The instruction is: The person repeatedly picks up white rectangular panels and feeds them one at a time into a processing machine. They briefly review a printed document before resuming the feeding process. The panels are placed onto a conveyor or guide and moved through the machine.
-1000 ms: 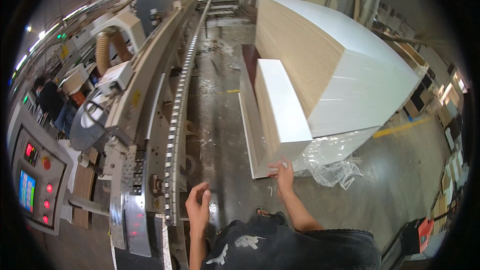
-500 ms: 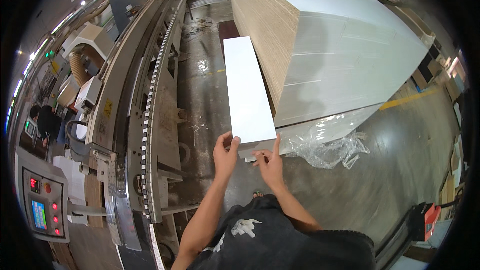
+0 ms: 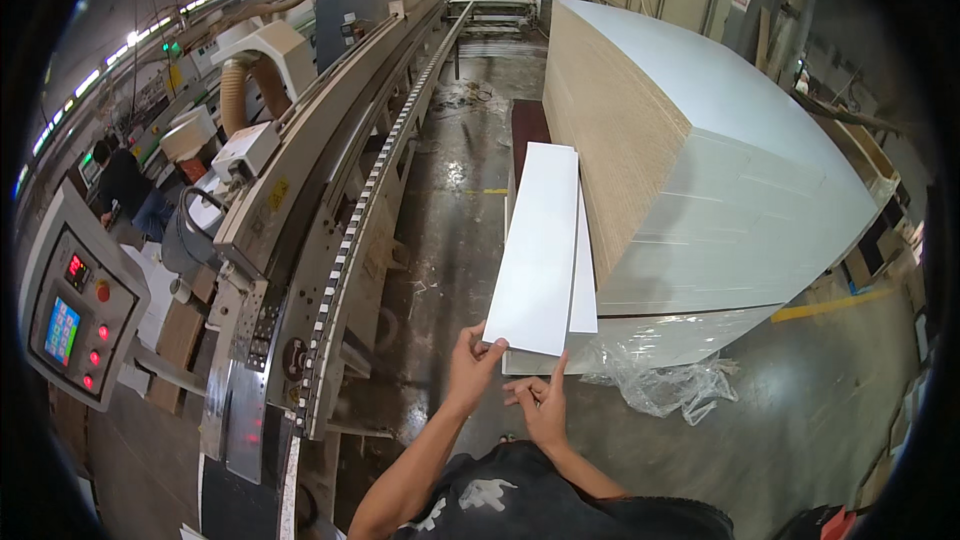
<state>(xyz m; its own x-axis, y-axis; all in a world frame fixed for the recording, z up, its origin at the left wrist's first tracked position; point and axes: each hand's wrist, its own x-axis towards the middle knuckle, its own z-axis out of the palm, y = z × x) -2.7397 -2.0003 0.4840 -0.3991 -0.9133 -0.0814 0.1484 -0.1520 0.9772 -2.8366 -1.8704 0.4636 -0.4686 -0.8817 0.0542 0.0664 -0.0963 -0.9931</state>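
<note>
A long white panel (image 3: 537, 250) is lifted at its near end, above a low stack of similar white panels (image 3: 585, 285). My left hand (image 3: 472, 368) grips the panel's near left corner. My right hand (image 3: 540, 405) sits just below the near edge with a finger up against it. To the right rises a tall stack of white-faced boards (image 3: 690, 150) with a raw chip edge.
A long conveyor machine (image 3: 330, 190) with a toothed track runs along my left. A grey control panel (image 3: 75, 310) with red buttons and a small screen stands at the far left. Another person (image 3: 125, 190) sits beyond it. Crumpled clear plastic wrap (image 3: 665, 380) lies on the concrete floor.
My left hand came off the machine side and took the near end of the white panel, which has lifted off the low stack. My right hand stayed at the near edge.
</note>
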